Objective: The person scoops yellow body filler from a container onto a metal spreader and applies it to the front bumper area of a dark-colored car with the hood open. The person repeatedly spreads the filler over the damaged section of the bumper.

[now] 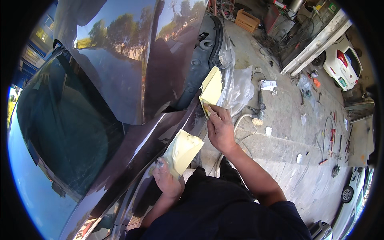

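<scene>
My left hand (167, 180) grips a flat, pale yellow putty board (185, 149) from below, with smooth, creamy putty on its face. It is held just beside the dark maroon car's fender (154, 134). My right hand (221, 127) has thumb and fingers closed on the lower end of a pale yellow putty spreader (211, 87). That spreader points up along the front edge of the car, next to the black trim (196, 66) under the raised hood (112, 80). I cannot tell whether it touches the bodywork.
Clear plastic sheeting (242, 86) hangs at the car's front. On the concrete floor (280, 140) lie a round-headed sander (258, 117) with a hose, papers (268, 85) and a red-handled tool (332, 138). Further off are a cardboard box (247, 21) and a white car (340, 64).
</scene>
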`<act>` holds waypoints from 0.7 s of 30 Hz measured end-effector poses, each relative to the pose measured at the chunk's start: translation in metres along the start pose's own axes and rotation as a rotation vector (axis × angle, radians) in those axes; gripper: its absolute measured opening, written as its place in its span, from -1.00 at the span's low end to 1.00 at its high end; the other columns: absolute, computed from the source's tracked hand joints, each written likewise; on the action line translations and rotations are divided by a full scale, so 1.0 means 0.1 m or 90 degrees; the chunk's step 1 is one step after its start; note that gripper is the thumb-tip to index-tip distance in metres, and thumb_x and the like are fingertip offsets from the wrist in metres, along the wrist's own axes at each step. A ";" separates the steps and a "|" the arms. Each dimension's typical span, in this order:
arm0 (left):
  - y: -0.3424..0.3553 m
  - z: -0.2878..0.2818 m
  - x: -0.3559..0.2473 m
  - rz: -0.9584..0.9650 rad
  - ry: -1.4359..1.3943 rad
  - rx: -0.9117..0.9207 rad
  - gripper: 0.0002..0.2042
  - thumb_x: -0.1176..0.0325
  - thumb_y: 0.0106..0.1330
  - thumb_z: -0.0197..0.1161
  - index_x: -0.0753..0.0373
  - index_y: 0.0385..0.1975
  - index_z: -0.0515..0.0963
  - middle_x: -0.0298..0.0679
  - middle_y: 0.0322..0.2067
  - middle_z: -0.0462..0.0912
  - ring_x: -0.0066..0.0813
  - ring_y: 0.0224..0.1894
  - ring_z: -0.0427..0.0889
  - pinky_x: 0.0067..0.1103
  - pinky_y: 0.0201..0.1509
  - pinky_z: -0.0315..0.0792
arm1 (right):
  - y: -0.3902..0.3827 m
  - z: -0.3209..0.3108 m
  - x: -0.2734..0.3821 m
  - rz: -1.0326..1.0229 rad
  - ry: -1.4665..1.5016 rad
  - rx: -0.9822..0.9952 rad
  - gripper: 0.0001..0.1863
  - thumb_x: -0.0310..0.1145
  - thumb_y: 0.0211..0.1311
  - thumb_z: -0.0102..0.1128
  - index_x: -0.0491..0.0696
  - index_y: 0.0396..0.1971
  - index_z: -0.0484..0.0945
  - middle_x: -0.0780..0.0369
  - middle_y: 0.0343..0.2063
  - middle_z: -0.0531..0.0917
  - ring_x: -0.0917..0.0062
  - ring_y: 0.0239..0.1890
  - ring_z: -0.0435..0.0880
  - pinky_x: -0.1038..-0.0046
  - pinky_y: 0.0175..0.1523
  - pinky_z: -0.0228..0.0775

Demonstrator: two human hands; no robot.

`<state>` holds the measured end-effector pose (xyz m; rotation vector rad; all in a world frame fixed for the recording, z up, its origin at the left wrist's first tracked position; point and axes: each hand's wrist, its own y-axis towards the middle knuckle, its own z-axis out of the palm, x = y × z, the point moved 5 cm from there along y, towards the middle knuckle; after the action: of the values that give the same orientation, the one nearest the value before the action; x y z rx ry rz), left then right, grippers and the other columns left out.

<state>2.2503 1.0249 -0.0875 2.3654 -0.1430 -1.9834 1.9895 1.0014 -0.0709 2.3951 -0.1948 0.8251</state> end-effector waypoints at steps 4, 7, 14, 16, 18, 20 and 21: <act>0.01 0.07 0.06 -0.087 -0.174 0.015 -0.40 0.58 0.30 0.46 0.67 0.33 0.49 0.19 -0.09 0.68 0.14 -0.12 0.64 -0.15 0.02 0.54 | -0.18 -0.10 0.06 -0.022 0.040 0.044 -0.45 -0.64 0.34 0.29 -0.03 0.33 0.71 0.05 0.16 0.69 0.06 0.11 0.69 0.17 0.21 0.63; 0.05 0.16 0.07 -0.192 -0.349 0.040 -0.50 0.44 0.52 0.33 0.63 0.36 0.47 0.12 -0.03 0.71 0.09 0.01 0.70 -0.14 0.18 0.58 | -0.33 -0.30 -0.02 0.075 0.180 0.003 -0.57 -0.69 0.38 0.29 -0.14 0.22 0.74 0.00 0.14 0.72 0.12 0.15 0.74 0.33 0.26 0.57; 0.10 0.73 -0.04 -0.313 -0.572 0.234 -0.39 -0.04 0.81 -0.09 0.46 0.39 0.50 0.01 0.28 0.70 -0.10 0.35 0.69 -0.20 0.55 0.45 | -0.80 -0.79 0.09 0.276 0.671 0.003 -0.63 -0.53 0.70 0.16 -0.26 0.37 0.61 0.19 0.17 0.68 0.53 0.18 0.65 0.45 0.33 0.46; 0.05 0.85 -0.05 -0.367 -0.579 0.223 -0.39 -0.05 0.81 -0.10 0.45 0.39 0.51 0.00 0.29 0.70 -0.11 0.35 0.69 -0.23 0.55 0.43 | -0.78 -0.92 0.09 0.164 0.602 0.026 -0.59 -0.57 0.65 0.17 -0.24 0.40 0.60 0.11 0.22 0.68 0.41 0.22 0.68 0.39 0.36 0.48; 0.03 0.93 -0.05 -0.358 -0.583 0.235 -0.39 -0.06 0.80 -0.10 0.44 0.40 0.51 0.00 0.30 0.69 -0.12 0.36 0.68 -0.23 0.57 0.41 | -0.70 -1.08 0.05 0.051 0.474 0.056 -0.57 -0.60 0.59 0.18 -0.22 0.38 0.62 0.07 0.22 0.69 0.30 0.23 0.69 0.36 0.36 0.50; 0.02 1.02 -0.08 -0.356 -0.590 0.238 -0.41 -0.04 0.80 -0.07 0.44 0.38 0.51 -0.01 0.29 0.70 -0.16 0.35 0.69 -0.26 0.53 0.43 | -0.69 -1.22 0.01 0.000 0.378 0.088 -0.50 -0.66 0.44 0.21 -0.16 0.34 0.67 0.02 0.22 0.70 0.13 0.21 0.71 0.27 0.32 0.56; 0.04 1.07 -0.12 -0.357 -0.596 0.234 -0.43 -0.01 0.80 -0.04 0.45 0.37 0.52 -0.01 0.27 0.71 -0.18 0.33 0.70 -0.30 0.50 0.47 | -0.69 -1.27 -0.08 0.001 0.343 0.096 -0.52 -0.65 0.44 0.21 -0.16 0.33 0.69 0.00 0.21 0.71 0.11 0.20 0.73 0.26 0.33 0.56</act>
<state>2.1429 1.0248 -0.0939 1.4754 0.1619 -3.4494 1.9393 1.1309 -0.0292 2.2073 0.0840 1.4897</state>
